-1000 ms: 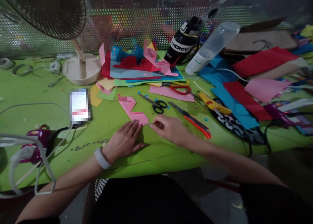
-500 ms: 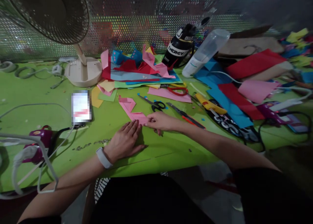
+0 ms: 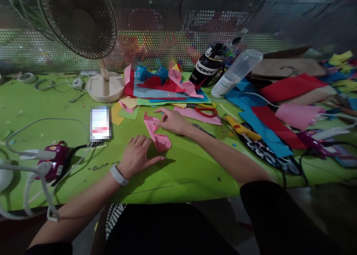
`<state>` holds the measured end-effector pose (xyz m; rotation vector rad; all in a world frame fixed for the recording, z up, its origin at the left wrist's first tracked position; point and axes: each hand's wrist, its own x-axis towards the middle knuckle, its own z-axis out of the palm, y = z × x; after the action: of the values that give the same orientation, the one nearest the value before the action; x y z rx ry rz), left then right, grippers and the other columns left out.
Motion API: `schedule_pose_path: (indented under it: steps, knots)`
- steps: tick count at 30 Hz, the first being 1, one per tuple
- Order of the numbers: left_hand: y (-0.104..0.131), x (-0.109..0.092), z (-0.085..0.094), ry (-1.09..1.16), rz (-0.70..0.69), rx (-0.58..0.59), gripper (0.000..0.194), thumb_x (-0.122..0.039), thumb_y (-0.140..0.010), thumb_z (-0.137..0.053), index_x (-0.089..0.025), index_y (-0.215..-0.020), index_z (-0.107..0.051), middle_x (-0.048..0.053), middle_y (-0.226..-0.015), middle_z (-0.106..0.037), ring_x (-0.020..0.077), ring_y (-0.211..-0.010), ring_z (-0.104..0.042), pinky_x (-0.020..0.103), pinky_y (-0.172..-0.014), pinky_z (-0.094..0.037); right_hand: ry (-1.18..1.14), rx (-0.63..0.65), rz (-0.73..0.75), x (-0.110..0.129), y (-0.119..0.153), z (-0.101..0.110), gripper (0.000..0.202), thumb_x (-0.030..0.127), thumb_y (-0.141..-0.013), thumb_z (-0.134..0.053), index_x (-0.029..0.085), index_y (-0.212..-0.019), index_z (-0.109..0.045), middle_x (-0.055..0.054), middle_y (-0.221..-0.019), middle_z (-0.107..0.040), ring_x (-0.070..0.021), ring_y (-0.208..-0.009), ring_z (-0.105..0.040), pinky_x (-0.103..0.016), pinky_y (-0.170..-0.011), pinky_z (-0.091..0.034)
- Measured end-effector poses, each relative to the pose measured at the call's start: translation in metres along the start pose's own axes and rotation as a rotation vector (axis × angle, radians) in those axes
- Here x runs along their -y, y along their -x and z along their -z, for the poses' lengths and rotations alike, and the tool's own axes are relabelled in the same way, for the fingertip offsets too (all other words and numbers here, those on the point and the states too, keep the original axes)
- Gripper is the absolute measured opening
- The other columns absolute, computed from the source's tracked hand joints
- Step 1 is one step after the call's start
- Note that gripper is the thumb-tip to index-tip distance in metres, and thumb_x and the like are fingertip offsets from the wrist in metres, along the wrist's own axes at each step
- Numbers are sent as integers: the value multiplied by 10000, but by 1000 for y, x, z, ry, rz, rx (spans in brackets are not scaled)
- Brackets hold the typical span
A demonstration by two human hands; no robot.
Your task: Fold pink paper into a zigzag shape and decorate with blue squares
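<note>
A pink folded paper [image 3: 161,142] lies on the green table in front of me. It is long, with a wider fold at its near end and a pointed flap at its far end. My left hand [image 3: 137,154] is spread just left of the near fold, thumb out, holding nothing. Over the far end reaches my right hand [image 3: 173,122], index finger stretched out and thumb at the paper's edge; whether the thumb touches it I cannot tell. A craft knife [image 3: 205,130] shows partly behind my right forearm. The black scissors are hidden behind my right hand.
A phone [image 3: 100,124] and a purple power adapter [image 3: 55,162] with white cables lie left. The fan [image 3: 105,88], stacked coloured papers [image 3: 156,93], a black bottle [image 3: 206,67] and a clear bottle [image 3: 237,73] stand behind. A yellow tool [image 3: 242,128] and coloured sheets [image 3: 267,132] lie right.
My right hand has moved from the paper's near end up to its far end. My left hand has come off the paper to its left side. The camera view has shifted slightly.
</note>
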<state>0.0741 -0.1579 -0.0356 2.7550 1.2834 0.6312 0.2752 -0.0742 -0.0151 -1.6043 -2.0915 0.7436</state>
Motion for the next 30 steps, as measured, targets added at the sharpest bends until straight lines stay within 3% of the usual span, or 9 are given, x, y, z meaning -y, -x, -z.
schedule_pose_path:
  steps: [3,6,9,13,19,21,25,27,30]
  knots:
    - [1,0,-9,164,-87,85,367,-480,-957,-465,-189,-1073,-657,50,-886,-715,186,-760,-645,334,-685,-501,-60,53,64,2,-28,-16,590,410,-798,-707,169,-1317,-564,22,-665,-668,-138,-624,-612,-226,-564,-390]
    - [3,3,-15,314,-82,95,272,-302,-986,-436,-225,-1040,-692,12,-879,-749,155,-719,-673,305,-679,-503,-274,144,32,0,-41,-27,307,360,-862,-628,135,-1058,-699,16,-606,-645,-108,-502,-580,-218,-526,-421]
    - [1,12,-11,418,59,4,242,-308,-947,-504,-186,-1063,-676,33,-819,-737,158,-670,-666,292,-635,-510,-448,138,-41,-3,-36,-25,206,307,-871,-598,124,-905,-686,7,-595,-636,-103,-440,-563,-220,-469,-442]
    - [-7,28,0,543,315,-127,417,-317,-895,-576,-125,-1262,-533,21,-747,-676,142,-623,-624,257,-570,-487,-408,60,-31,-4,-4,-2,259,407,-843,-633,150,-863,-661,15,-579,-614,-94,-412,-526,-213,-415,-407]
    - [-23,40,-2,573,461,-19,647,-317,-882,-588,-147,-1460,-352,-26,-651,-631,120,-542,-552,240,-538,-415,-339,544,-37,1,53,14,448,622,-843,-558,182,-815,-637,20,-590,-597,-90,-429,-514,-215,-412,-347]
    - [-25,40,-7,552,458,9,585,-332,-881,-582,-161,-1420,-434,-23,-660,-634,118,-537,-538,239,-531,-402,-254,518,48,3,63,10,463,620,-837,-570,181,-690,-584,33,-553,-549,-82,-452,-490,-220,-453,-331]
    - [-21,44,-7,490,459,-81,334,-323,-864,-591,-170,-1149,-675,46,-826,-712,132,-628,-582,252,-578,-434,-118,279,270,3,71,11,428,534,-832,-631,179,-604,-559,43,-524,-504,-74,-496,-429,-235,-516,-297]
    - [-17,48,0,488,471,-142,286,-350,-868,-591,-161,-1043,-718,72,-888,-723,126,-614,-565,254,-559,-429,-250,259,253,-2,73,17,377,501,-826,-652,182,-637,-588,39,-523,-531,-75,-482,-450,-228,-500,-314]
    - [-15,53,13,556,480,-194,283,-401,-859,-616,-164,-946,-744,56,-783,-694,121,-567,-507,256,-524,-398,-642,288,61,-14,72,23,340,487,-784,-702,189,-667,-587,44,-476,-552,-80,-398,-473,-209,-412,-342]
